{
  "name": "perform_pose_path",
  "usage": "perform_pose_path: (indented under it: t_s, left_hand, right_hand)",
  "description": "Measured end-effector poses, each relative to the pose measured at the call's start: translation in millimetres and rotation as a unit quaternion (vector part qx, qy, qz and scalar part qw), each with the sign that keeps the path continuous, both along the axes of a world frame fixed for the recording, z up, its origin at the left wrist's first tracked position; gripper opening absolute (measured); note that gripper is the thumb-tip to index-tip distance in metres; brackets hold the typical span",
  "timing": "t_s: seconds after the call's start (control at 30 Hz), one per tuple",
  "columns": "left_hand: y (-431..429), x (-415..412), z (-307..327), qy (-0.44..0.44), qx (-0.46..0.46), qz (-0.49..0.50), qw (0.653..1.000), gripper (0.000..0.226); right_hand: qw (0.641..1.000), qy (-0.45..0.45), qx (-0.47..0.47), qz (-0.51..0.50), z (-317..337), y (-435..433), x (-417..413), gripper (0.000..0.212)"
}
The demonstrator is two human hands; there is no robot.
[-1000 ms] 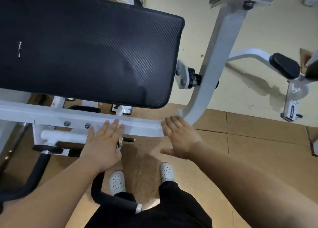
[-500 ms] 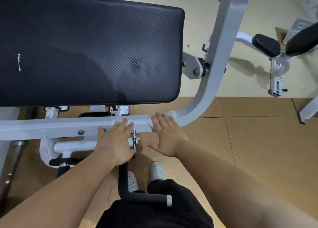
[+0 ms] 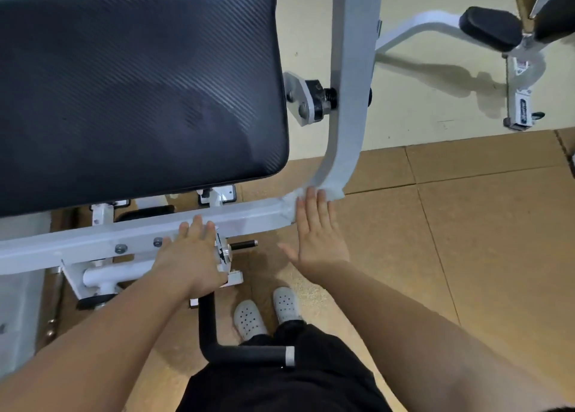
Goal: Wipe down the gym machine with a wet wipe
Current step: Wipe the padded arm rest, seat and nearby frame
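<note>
The gym machine has a large black pad [image 3: 137, 88] above a white steel frame [image 3: 249, 217]. A white wet wipe [image 3: 334, 194] lies on the frame's corner, where the horizontal bar bends up into the upright [image 3: 350, 100]. My right hand [image 3: 315, 234] presses flat on the wipe with straight fingers, and only the wipe's edges show past my fingertips. My left hand [image 3: 193, 253] rests flat on the horizontal bar near two bolts, fingers straight.
A black bent handle [image 3: 217, 343] juts out below the frame, just above my white shoes [image 3: 267, 313]. A small black pin [image 3: 244, 244] sticks out beside my left hand. Another white machine with a black pad [image 3: 491, 32] stands at the far right. The floor is tan tiles.
My right hand has slid the wipe rightward along the bar to the corner below the upright. My left hand stays on the bar.
</note>
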State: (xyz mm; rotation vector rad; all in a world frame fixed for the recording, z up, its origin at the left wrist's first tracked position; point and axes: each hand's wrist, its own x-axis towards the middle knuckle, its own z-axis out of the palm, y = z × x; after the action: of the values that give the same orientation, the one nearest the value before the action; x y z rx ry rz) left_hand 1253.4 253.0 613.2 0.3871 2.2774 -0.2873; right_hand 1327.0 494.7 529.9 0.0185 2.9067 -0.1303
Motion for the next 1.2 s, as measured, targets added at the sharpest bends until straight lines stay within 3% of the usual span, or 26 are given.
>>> perform_pose_path:
  t_s: [0.17,0.3,0.43,0.57,0.63,0.83,1.0,1.2]
  left_hand:
    - [10,4,-2,0.012,-0.020,0.004,1.000,0.115]
    - [12,6,-4,0.012,-0.032,0.002,0.999,0.118]
    - [12,6,-6,0.008,-0.029,0.007,1.000,0.120]
    - [4,3,-2,-0.007,-0.011,0.019,1.000,0.112]
    - [-1,-1,1,-0.015,-0.004,0.023,1.000,0.107]
    - [-11,-5,-1,-0.020,0.015,0.016,1.000,0.102]
    - [-30,-5,-2,-0.015,0.052,-0.005,0.998,0.098]
    - [-50,-18,1,-0.023,0.103,-0.043,0.993,0.092]
  right_hand:
    - [0.998,0.013,-0.001,0.060,-22,21,18,0.096]
    - [0.995,0.092,-0.007,-0.029,-2,62,-13,0.101]
    - [0.995,0.077,-0.035,-0.061,9,46,-22,0.104]
    - [0.988,-0.007,-0.002,0.157,0,21,-5,0.096]
    - [0.979,-0.008,0.020,0.204,7,31,-13,0.093]
    - [0.991,0.059,0.072,0.098,35,70,-45,0.091]
    - [0.993,-0.067,0.028,0.090,27,-12,-22,0.101]
    - [0.992,-0.071,-0.001,0.103,24,-111,-44,0.106]
